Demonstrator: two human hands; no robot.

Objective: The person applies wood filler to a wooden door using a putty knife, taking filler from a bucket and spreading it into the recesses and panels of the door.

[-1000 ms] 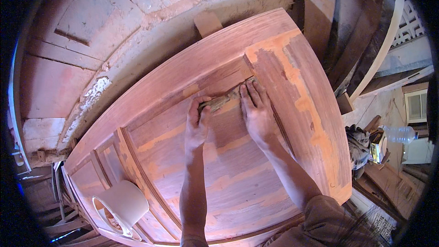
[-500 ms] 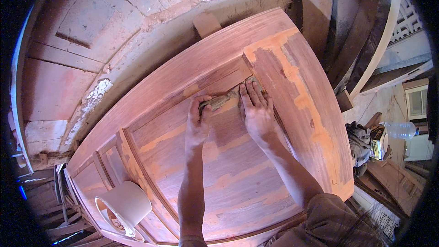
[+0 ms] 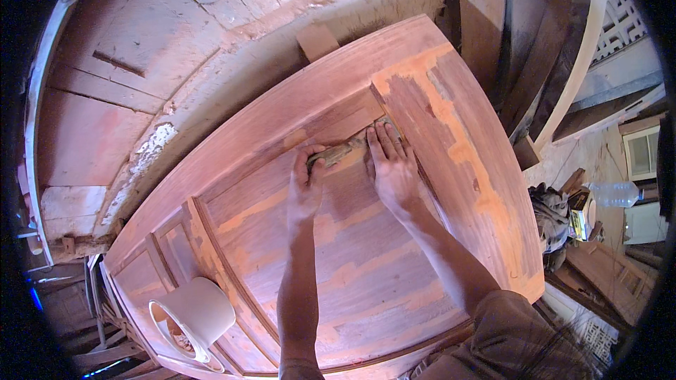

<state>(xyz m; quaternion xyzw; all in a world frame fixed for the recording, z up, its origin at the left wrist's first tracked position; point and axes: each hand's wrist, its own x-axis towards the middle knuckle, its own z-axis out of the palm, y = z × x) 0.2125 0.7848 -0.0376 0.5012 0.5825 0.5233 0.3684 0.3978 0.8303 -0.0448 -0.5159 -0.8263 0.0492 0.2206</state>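
Observation:
A large wooden door-like panel (image 3: 384,267), reddish brown with orange filler patches, lies beneath both hands. My left hand (image 3: 306,177) is closed, thumb and fingers pinching one end of a worn, creased strip of sandpaper (image 3: 336,153), greyish green in colour. From there the strip runs right toward my right hand (image 3: 392,169), whose fingers stretch out and press flat at the upper right corner of the recessed field, against the raised frame. How much of the strip lies under those fingers is hidden.
A cream plastic bucket (image 3: 193,315) lies tipped on the panel's lower left. Along the far side runs a dusty ledge (image 3: 239,70), with a wooden block (image 3: 317,42) at the panel's edge. At right are a clear plastic bottle (image 3: 614,195), dark cloth (image 3: 549,214) and loose boards.
My right hand has shifted very slightly left along the panel's upper edge. My left hand keeps its pinch on the sandpaper, and the whole view has tilted a little.

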